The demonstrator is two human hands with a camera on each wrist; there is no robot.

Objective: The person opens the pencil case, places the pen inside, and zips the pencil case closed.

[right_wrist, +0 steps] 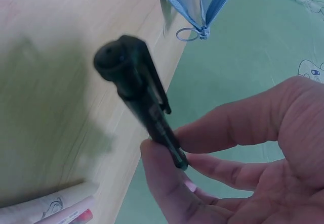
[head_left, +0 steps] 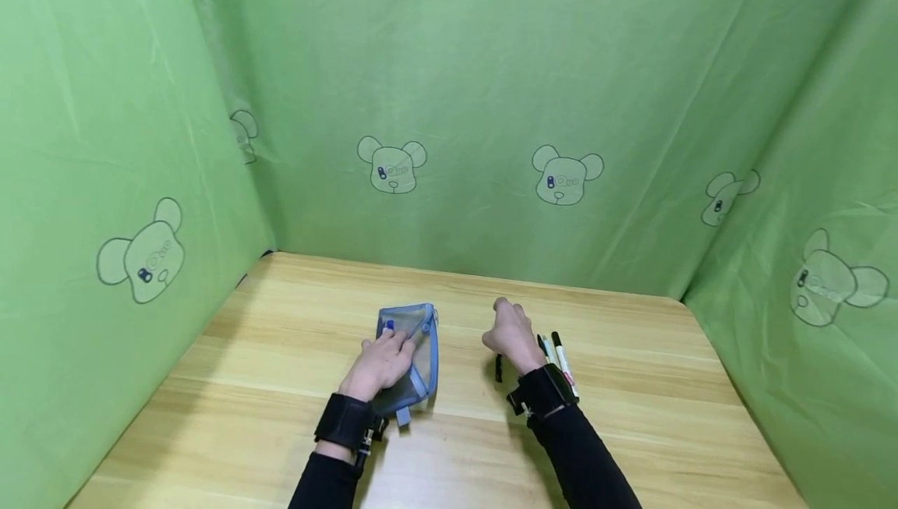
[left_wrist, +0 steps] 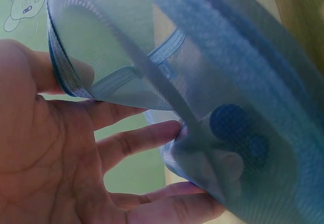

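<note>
A blue mesh zip pencil case point(head_left: 433, 365) lies left of centre on the table. My left hand point(head_left: 382, 362) holds it by its edge; in the left wrist view a fingertip shows through the mesh point(left_wrist: 116, 42), and the other fingers are against the outside. Inside, blurred by the netting, are round blue ends point(left_wrist: 229, 123) of what look like pens. To the right of the case, my right hand point(head_left: 514, 334) pinches a black pen point(right_wrist: 147, 100) between thumb and fingers. The pen has a clip and is raised over the table.
Several pens and markers, among them a black-capped white marker point(head_left: 561, 357), lie beside my right wrist. The wooden table point(head_left: 645, 400) is enclosed by green curtains point(head_left: 477, 220) printed with bear heads. The case's zip pull ring point(right_wrist: 187, 34) is at its far right corner.
</note>
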